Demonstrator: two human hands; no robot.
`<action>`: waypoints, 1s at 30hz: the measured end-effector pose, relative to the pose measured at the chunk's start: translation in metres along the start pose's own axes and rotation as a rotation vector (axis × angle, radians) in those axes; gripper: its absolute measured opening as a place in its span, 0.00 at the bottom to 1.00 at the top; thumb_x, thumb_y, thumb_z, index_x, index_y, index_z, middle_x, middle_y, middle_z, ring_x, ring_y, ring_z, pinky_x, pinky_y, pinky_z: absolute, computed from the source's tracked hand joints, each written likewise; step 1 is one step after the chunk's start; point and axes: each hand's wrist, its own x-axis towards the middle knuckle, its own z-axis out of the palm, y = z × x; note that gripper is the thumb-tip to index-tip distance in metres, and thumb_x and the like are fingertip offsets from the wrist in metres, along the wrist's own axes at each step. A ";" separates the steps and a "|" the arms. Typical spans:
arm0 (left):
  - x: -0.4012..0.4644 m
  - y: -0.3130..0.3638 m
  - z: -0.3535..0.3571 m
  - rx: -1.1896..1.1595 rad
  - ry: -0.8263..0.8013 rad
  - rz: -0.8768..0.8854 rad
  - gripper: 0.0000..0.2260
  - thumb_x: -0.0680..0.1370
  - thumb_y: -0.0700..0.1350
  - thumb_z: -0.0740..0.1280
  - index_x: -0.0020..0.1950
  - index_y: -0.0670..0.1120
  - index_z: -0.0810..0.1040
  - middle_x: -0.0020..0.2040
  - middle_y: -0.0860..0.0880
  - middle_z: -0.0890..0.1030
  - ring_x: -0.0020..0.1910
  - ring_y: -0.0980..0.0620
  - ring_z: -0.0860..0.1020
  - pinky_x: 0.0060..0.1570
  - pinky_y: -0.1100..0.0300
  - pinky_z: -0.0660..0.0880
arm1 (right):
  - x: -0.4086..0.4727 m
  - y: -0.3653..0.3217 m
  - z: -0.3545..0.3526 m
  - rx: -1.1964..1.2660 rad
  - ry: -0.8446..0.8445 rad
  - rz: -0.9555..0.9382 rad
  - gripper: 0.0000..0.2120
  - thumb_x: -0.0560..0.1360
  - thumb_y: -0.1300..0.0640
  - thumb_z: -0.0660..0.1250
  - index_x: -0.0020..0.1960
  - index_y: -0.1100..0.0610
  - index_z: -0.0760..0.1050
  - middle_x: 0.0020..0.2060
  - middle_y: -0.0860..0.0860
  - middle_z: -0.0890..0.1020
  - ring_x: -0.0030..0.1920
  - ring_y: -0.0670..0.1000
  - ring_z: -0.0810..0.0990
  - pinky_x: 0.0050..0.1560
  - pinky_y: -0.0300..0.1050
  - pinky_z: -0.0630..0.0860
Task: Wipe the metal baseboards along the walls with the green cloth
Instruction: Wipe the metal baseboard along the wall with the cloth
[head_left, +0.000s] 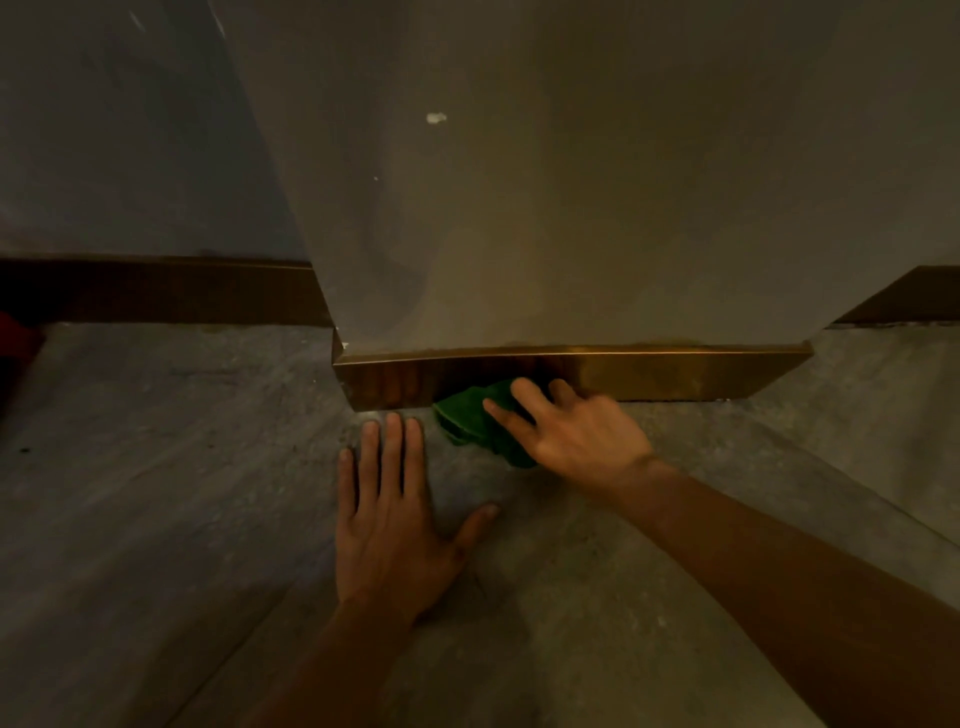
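A brass-coloured metal baseboard runs along the foot of a projecting wall pillar in the middle of the view. The green cloth is bunched against the lower face of this baseboard, near its left half. My right hand presses on the cloth, fingers spread over it and touching the metal. My left hand lies flat on the floor just left of the cloth, fingers apart, holding nothing. Darker baseboard sections continue at the back left and at the far right.
The grey pillar wall rises straight ahead with a small white chip in it. The grey stone floor stretches left and right. A red object shows at the left edge, partly cut off.
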 end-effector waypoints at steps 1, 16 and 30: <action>0.000 0.000 0.000 0.000 0.002 0.002 0.50 0.72 0.79 0.52 0.82 0.46 0.48 0.83 0.43 0.49 0.82 0.46 0.43 0.78 0.38 0.50 | -0.003 0.002 0.001 0.004 -0.013 0.015 0.28 0.73 0.65 0.62 0.73 0.53 0.69 0.60 0.59 0.77 0.38 0.59 0.78 0.25 0.45 0.63; -0.001 0.000 -0.003 0.000 -0.039 -0.008 0.51 0.72 0.80 0.50 0.82 0.47 0.44 0.83 0.44 0.45 0.81 0.46 0.39 0.78 0.38 0.49 | -0.048 0.025 0.008 0.060 -0.196 0.246 0.30 0.76 0.66 0.64 0.76 0.53 0.64 0.66 0.62 0.70 0.48 0.63 0.79 0.32 0.52 0.78; 0.007 -0.005 -0.013 -0.039 -0.210 -0.017 0.53 0.67 0.83 0.42 0.80 0.50 0.32 0.81 0.46 0.32 0.78 0.48 0.29 0.78 0.41 0.36 | -0.072 0.026 -0.022 0.244 -0.215 0.595 0.23 0.74 0.57 0.71 0.67 0.52 0.72 0.61 0.55 0.65 0.39 0.55 0.79 0.33 0.47 0.78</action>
